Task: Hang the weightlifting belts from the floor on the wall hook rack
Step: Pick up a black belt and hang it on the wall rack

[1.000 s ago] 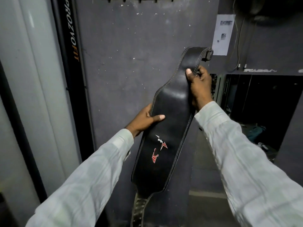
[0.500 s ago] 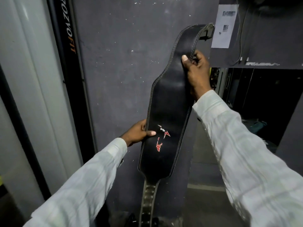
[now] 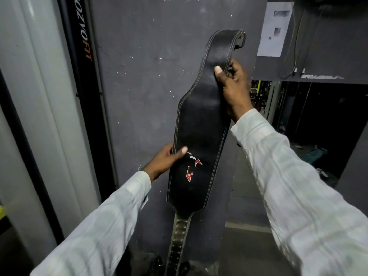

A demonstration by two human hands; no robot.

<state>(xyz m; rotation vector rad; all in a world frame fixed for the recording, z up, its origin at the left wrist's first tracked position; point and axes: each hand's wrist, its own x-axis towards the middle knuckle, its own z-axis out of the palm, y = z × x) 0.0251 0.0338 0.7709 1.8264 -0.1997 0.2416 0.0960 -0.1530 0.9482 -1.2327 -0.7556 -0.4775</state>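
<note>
A black leather weightlifting belt [image 3: 201,124] with white stitching and a red logo stands nearly upright in front of the dark grey wall [image 3: 143,76]. My right hand [image 3: 233,90] grips its narrow upper part just below the metal buckle [image 3: 242,39] at the top end. My left hand [image 3: 166,160] holds the wide middle section at its left edge, thumb on the front. The belt's studded tail hangs down toward the floor. The hook rack is out of view above the frame.
A black upright post with orange and white lettering [image 3: 83,56] stands left of the wall, beside pale panels [image 3: 29,96]. A paper sheet [image 3: 274,28] is stuck at the upper right. Below it a dark opening [image 3: 318,120] leads to another room.
The belt has swung from a slant toward upright, and my left hand has slid lower along its left edge. The view has dropped, so the rack seen earlier at the top is gone.
</note>
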